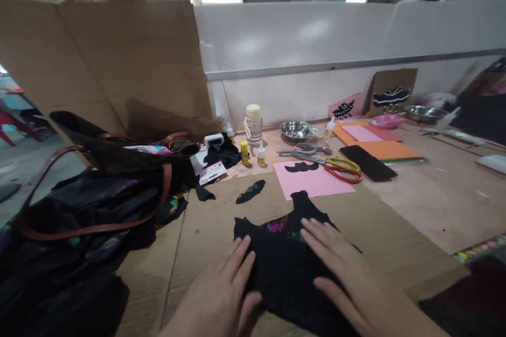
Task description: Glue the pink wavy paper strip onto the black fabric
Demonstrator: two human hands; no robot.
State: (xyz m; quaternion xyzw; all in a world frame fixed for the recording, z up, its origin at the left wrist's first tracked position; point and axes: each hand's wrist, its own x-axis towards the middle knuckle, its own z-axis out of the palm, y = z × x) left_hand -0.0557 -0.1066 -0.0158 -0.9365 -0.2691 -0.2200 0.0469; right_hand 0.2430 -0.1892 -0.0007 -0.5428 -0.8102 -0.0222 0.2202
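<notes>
A piece of black fabric (284, 258) with small coloured sequin patches lies flat on a sheet of cardboard (379, 231) in front of me. My left hand (225, 295) rests flat on its left part, fingers spread. Flat on the cloth's right part lies my right hand (348, 279), fingers pointing up and left. Neither hand grips anything. A small black fabric scrap (250, 191) lies just beyond the cloth.
A pink paper (312, 181) with a black cut-out, scissors (340, 167), a black phone (368, 162), glue bottles (261, 154), a jar (253, 124) and a metal bowl (298, 130) stand behind. A dark bag (118, 158) with brown straps and black cloth fills the left. Orange sheets (387, 150) lie right.
</notes>
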